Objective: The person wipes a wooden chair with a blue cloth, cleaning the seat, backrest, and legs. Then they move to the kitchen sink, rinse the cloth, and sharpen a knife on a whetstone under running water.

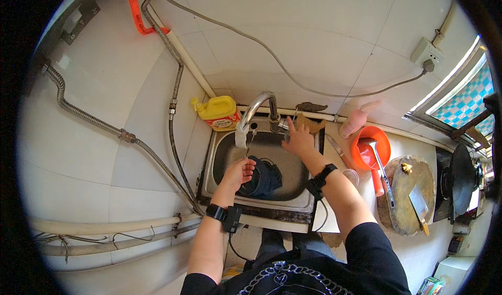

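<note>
Under the curved chrome faucet (254,106), whose spout end is wrapped in something white, lies a dark blue cloth (263,179) in the stainless steel sink (292,177). My left hand (237,173) hangs over the sink's left part, beside the cloth, with its fingers loosely curled; whether it touches the cloth is hard to tell. My right hand (299,139) is at the faucet's base on the right, fingers spread near the lever, and nothing is gripped in it. A brown sponge-like cloth (310,123) lies just behind that hand.
A yellow detergent jug (219,112) stands behind the sink's left corner. To the right are a knife (339,151), a pink bottle (355,120), an orange ladle-like dipper (383,146) with a metal ladle (383,173), and a round wooden chopping board (404,185) bearing a cleaver (419,203).
</note>
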### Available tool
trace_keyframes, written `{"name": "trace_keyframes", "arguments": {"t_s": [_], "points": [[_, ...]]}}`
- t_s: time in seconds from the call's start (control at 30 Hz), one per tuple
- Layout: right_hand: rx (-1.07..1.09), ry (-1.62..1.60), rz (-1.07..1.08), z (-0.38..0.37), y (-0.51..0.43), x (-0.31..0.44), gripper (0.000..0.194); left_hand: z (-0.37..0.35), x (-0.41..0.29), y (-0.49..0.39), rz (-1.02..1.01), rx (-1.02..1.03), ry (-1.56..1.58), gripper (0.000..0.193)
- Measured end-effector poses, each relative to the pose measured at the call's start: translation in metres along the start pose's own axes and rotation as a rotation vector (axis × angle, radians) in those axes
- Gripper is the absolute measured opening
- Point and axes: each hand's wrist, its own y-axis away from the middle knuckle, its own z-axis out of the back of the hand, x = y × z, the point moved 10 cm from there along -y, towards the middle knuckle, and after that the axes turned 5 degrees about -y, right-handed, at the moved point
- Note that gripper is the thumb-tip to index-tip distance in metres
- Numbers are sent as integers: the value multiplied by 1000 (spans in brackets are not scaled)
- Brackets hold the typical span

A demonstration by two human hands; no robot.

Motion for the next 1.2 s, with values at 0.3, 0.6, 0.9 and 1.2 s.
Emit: {"name": "trace_keyframes", "arguments": {"t_s": [0.3, 0.6, 0.9, 1.2], "points": [[-38, 45, -113, -8, -17, -27, 84, 0, -17, -1, -19, -11, -110, 31], [432, -1431, -130, -122, 35, 60, 83, 12, -30, -21, -47, -96, -194, 29], [533, -1713, -64, -116, 33, 119, 85, 40, -13, -17, -46, -271, -227, 32], [644, -1756, -55, -133, 40, 120, 77, 46, -18, -9, -143, -342, -305, 30]]}}
